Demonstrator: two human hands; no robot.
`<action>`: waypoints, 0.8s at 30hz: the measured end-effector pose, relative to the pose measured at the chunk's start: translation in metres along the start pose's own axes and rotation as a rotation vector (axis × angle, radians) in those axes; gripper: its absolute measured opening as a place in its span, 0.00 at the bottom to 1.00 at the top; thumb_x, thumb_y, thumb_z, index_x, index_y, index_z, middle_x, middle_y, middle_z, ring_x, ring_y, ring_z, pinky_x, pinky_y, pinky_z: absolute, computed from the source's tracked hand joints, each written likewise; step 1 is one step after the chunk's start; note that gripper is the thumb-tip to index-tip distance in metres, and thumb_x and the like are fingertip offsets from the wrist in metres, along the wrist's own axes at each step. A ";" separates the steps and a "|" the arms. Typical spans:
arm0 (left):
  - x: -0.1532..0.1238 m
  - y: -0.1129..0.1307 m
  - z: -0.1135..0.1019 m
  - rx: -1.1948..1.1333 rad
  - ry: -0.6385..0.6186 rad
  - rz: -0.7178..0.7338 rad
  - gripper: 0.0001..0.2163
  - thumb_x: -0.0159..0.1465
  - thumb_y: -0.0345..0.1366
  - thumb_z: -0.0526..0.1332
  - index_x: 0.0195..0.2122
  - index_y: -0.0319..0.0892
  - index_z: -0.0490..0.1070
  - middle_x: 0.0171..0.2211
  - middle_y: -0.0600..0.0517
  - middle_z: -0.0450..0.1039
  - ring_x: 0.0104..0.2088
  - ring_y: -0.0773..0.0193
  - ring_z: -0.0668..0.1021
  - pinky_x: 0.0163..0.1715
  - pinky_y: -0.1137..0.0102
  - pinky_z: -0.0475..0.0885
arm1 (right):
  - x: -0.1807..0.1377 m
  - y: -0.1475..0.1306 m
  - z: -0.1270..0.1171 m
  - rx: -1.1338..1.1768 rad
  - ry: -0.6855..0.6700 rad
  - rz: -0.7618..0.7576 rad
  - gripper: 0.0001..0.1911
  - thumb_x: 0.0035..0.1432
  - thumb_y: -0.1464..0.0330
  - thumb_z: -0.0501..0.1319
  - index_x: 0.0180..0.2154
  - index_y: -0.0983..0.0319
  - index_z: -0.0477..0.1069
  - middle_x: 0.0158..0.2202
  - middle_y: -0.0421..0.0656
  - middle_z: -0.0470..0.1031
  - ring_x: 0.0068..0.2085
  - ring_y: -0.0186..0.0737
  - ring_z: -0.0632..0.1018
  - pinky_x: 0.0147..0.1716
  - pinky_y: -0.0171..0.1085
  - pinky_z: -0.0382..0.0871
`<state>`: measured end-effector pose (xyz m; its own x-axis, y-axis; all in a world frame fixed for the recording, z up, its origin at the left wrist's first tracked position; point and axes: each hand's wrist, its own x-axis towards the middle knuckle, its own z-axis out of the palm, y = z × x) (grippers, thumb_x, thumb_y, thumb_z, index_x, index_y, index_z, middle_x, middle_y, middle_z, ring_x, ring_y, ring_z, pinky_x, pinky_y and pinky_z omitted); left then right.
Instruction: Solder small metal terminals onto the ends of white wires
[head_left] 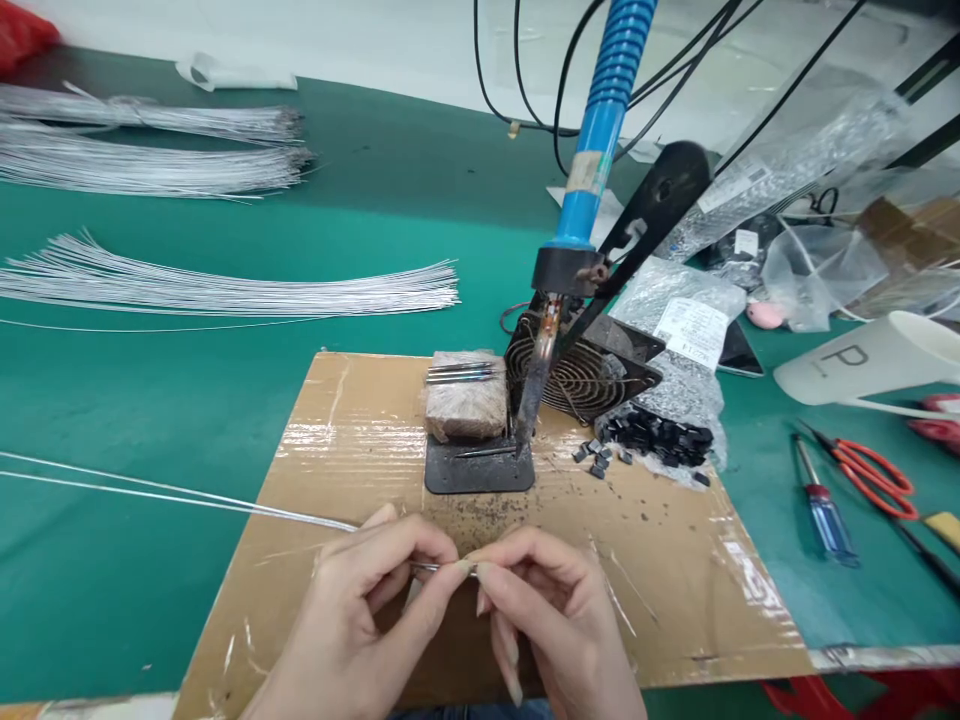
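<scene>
- Both hands are closed in a pinch: the ends of thin silver wires (187, 497) are gripped between the fingertips of the left hand (352, 610) and right hand (547, 610), over a cardboard sheet (675, 560).
- By judgement, the ends are best held aligned, close to the tips, clear of the soldering iron (592, 160).
- A paper cup (870, 360) is laid sideways; its contents cannot be seen.
- Small black parts (660, 435) are heaped on a plastic bag (694, 395).

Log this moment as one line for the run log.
left hand pinches thin wires | right hand pinches their ends | over cardboard | soldering iron in stand, untouched
</scene>
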<state>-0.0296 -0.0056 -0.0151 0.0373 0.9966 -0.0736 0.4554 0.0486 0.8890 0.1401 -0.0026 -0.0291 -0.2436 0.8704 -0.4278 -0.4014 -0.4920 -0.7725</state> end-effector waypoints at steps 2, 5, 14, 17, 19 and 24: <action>0.000 0.000 0.001 -0.021 0.005 -0.020 0.11 0.68 0.38 0.62 0.27 0.47 0.73 0.19 0.60 0.59 0.23 0.66 0.62 0.29 0.70 0.60 | 0.000 0.001 0.000 -0.015 0.008 -0.007 0.14 0.57 0.57 0.76 0.34 0.62 0.84 0.25 0.40 0.78 0.16 0.23 0.70 0.16 0.25 0.62; -0.001 0.000 0.002 -0.086 0.022 -0.080 0.11 0.68 0.41 0.63 0.28 0.47 0.74 0.22 0.58 0.63 0.25 0.66 0.66 0.25 0.71 0.59 | 0.000 0.003 0.002 -0.039 0.023 -0.052 0.16 0.60 0.55 0.73 0.38 0.61 0.85 0.26 0.40 0.78 0.16 0.23 0.70 0.17 0.25 0.62; -0.002 -0.006 0.001 -0.197 -0.010 -0.128 0.10 0.67 0.42 0.64 0.30 0.45 0.74 0.25 0.57 0.65 0.24 0.69 0.64 0.23 0.74 0.59 | -0.002 0.016 0.008 -0.126 0.085 -0.332 0.11 0.67 0.57 0.67 0.41 0.54 0.86 0.38 0.44 0.77 0.21 0.27 0.73 0.19 0.29 0.67; 0.000 -0.006 0.001 -0.209 -0.021 -0.117 0.09 0.67 0.40 0.64 0.30 0.45 0.74 0.25 0.57 0.65 0.24 0.69 0.65 0.24 0.76 0.61 | -0.002 0.016 0.006 -0.139 0.065 -0.339 0.11 0.68 0.58 0.66 0.41 0.54 0.86 0.37 0.44 0.77 0.21 0.27 0.73 0.20 0.29 0.68; 0.000 -0.006 0.001 -0.208 0.005 -0.139 0.10 0.67 0.40 0.65 0.29 0.45 0.74 0.25 0.58 0.65 0.25 0.70 0.65 0.25 0.76 0.61 | -0.002 0.015 0.006 -0.145 0.062 -0.340 0.11 0.68 0.57 0.66 0.41 0.54 0.86 0.37 0.44 0.78 0.21 0.26 0.74 0.21 0.29 0.68; 0.000 -0.008 -0.002 -0.161 -0.073 -0.060 0.10 0.69 0.40 0.63 0.30 0.44 0.74 0.24 0.58 0.63 0.23 0.70 0.63 0.22 0.77 0.60 | -0.001 0.016 0.006 -0.137 0.063 -0.337 0.12 0.68 0.57 0.67 0.40 0.55 0.86 0.38 0.44 0.78 0.20 0.26 0.74 0.20 0.29 0.66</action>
<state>-0.0350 -0.0056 -0.0215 0.0813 0.9845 -0.1557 0.3105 0.1234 0.9425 0.1287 -0.0113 -0.0378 -0.0613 0.9847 -0.1632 -0.3270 -0.1743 -0.9288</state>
